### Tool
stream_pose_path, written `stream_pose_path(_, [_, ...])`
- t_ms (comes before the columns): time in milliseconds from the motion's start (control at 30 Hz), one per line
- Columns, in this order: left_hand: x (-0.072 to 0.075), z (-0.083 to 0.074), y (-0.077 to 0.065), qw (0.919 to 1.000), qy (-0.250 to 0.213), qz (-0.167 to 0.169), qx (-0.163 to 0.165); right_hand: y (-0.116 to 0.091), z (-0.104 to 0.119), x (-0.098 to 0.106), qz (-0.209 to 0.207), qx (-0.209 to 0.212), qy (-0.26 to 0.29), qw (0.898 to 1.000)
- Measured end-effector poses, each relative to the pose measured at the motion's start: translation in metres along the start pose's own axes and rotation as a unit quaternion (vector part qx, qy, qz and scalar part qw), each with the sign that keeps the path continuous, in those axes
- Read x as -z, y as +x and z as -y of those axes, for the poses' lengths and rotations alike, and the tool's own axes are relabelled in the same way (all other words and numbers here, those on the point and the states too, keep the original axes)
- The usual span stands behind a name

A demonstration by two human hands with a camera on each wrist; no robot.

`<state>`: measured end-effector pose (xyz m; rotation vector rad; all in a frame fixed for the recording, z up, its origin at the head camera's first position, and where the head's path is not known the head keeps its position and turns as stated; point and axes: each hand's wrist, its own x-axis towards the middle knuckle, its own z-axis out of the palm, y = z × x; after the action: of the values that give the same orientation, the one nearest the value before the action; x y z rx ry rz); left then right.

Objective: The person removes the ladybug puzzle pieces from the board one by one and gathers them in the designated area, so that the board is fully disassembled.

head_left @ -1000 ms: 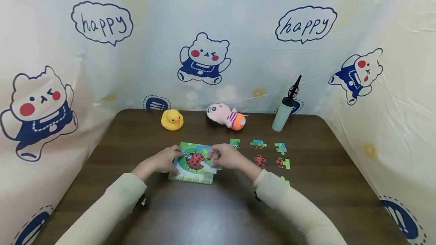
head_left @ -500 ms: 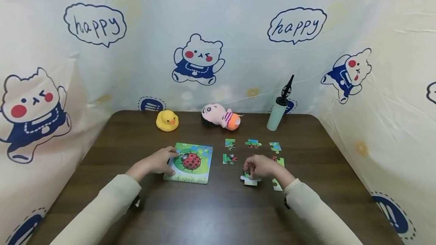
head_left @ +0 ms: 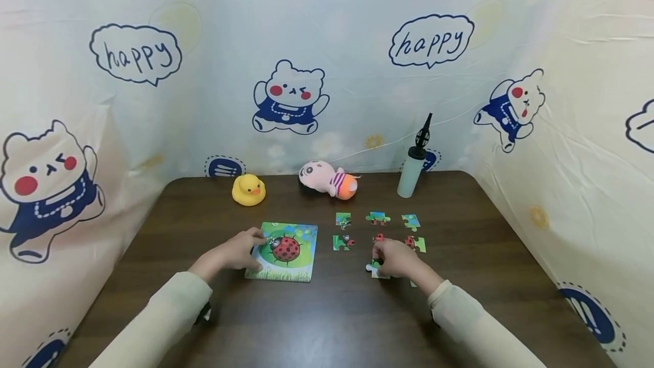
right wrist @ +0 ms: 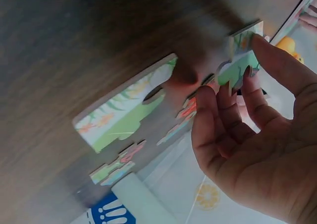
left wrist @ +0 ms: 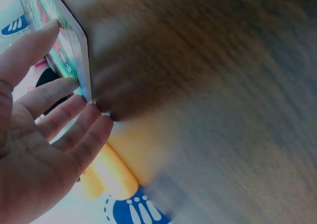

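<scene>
A square picture board [head_left: 287,249] with a red ladybug on green lies on the brown table. My left hand [head_left: 237,250] rests at its left edge, thumb on the printed face and fingers extended along the rim, as the left wrist view shows. Right of the board, my right hand [head_left: 401,259] pinches a green and white jigsaw puzzle piece [head_left: 379,274] low at the table, thumb on one side and curled fingertips on the other. In the right wrist view this piece [right wrist: 242,48] shows grass print. A corner piece [right wrist: 124,107] with flowers lies beside it.
Several ladybug puzzle pieces lie in loose rows, among them an upper left one [head_left: 343,220] and an upper right one [head_left: 411,221]. Behind stand a yellow rubber duck [head_left: 248,191], a plush doll [head_left: 327,179] lying down, and a green hand pump [head_left: 411,172]. A printed curtain [head_left: 214,101] encloses the table.
My right hand has moved from over the board to the right with a puzzle piece and lowered it among the others. My left hand has stayed at the board's edge. The head view has shifted slightly.
</scene>
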<state>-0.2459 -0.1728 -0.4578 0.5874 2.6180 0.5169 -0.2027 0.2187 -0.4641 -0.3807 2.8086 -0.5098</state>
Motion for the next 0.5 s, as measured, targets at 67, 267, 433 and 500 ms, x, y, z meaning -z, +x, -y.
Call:
stream_pose_path(67, [-0.0016,0.0001,-0.0001,1.0,0.0,0.0,0.002,-0.0017,-0.0012,-0.0016,-0.002,0.002,0.001,1.0])
stream_pose_path(267, [-0.0032,0.0013,0.0005,1.0,-0.004,0.003,-0.002,-0.0069,-0.0018,-0.0046,-0.004,0.009,-0.021,1.0])
stream_pose_path(433, [-0.0011,0.002,0.0016,1.0,-0.006,0.002,-0.001,-0.006,-0.0014,-0.0049,-0.014,0.0,-0.044,0.999])
stream_pose_path(500, [-0.0006,0.0025,0.002,1.0,-0.006,0.002,-0.003,-0.0039,-0.002,-0.0049,-0.013,-0.008,-0.048,0.999])
